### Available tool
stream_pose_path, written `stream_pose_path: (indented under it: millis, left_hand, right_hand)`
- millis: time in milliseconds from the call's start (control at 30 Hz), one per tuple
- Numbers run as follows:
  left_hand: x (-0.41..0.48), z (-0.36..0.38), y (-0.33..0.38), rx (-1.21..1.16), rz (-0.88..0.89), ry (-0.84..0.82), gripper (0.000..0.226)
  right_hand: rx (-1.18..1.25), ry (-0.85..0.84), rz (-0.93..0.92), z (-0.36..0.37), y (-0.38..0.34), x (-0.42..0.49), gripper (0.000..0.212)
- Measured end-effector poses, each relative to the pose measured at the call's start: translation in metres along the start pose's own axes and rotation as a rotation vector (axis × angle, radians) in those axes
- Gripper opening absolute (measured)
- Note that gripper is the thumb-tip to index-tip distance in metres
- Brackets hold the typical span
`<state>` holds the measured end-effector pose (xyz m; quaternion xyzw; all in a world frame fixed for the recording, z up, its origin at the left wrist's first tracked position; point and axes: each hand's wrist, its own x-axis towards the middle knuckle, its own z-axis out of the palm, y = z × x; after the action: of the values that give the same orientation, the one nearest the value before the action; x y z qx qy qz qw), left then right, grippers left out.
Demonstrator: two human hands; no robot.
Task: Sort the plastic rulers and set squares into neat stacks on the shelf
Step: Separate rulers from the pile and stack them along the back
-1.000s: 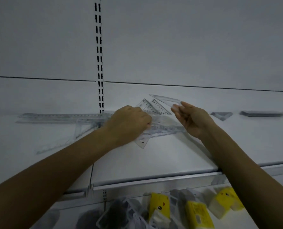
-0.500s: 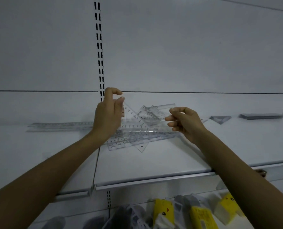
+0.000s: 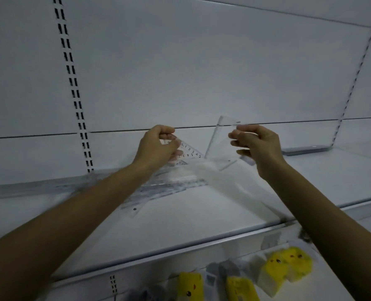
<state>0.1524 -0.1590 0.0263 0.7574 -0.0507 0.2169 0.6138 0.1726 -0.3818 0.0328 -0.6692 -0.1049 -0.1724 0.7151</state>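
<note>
Small clear plastic set square (image 3: 190,152), triangular and printed with black numbers, is up off the shelf just left of centre frame, and the left hand (image 3: 158,146) has fingers and thumb curled round its near corner. Over to the right, a little apart, the right hand (image 3: 259,148) pinches the upper corner of a larger clear set square (image 3: 220,142), whose tall edge rises past the dark seam in the back panel. Below and between the two hands, a loose pile of clear rulers (image 3: 171,186) lies criss-crossed on the white shelf (image 3: 201,218), and a long clear ruler (image 3: 39,187) stretches out toward the left edge. A pale blurred streak runs from the centre toward the lower right, and I can't tell what it is. At far right a flat grey stack (image 3: 306,149) sits at the back of the shelf. Down at the bottom of the frame, yellow packs (image 3: 288,265) sit on the lower level.
</note>
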Motion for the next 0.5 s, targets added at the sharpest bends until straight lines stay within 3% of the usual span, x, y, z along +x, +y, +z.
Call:
stream_pose_path:
  millis: [133,267,333,400,500]
  left_hand:
    - [0.014,0.074,0.004,-0.019,0.037,-0.029,0.036]
    - [0.029,0.140,0.007,-0.043,0.022,-0.040,0.054]
    - [0.036,0.164,0.008,-0.048,0.005,-0.023,0.060]
    - [0.042,0.180,0.006,-0.046,-0.023,0.026,0.042]
    - [0.044,0.189,-0.010,0.031,-0.067,0.087,0.011]
  right_hand:
    - [-0.234,0.111,-0.207,-0.064,0.012,0.039,0.013]
    - [-0.581,0.022,-0.431,-0.113,0.031,0.080,0.013]
    - [-0.860,-0.022,-0.653,-0.128,0.040,0.101,0.015]
    - [-1.163,-0.111,-0.877,-0.138,0.048,0.119,0.015]
    - [-1.381,-0.336,-1.043,-0.143,0.064,0.140,0.017]
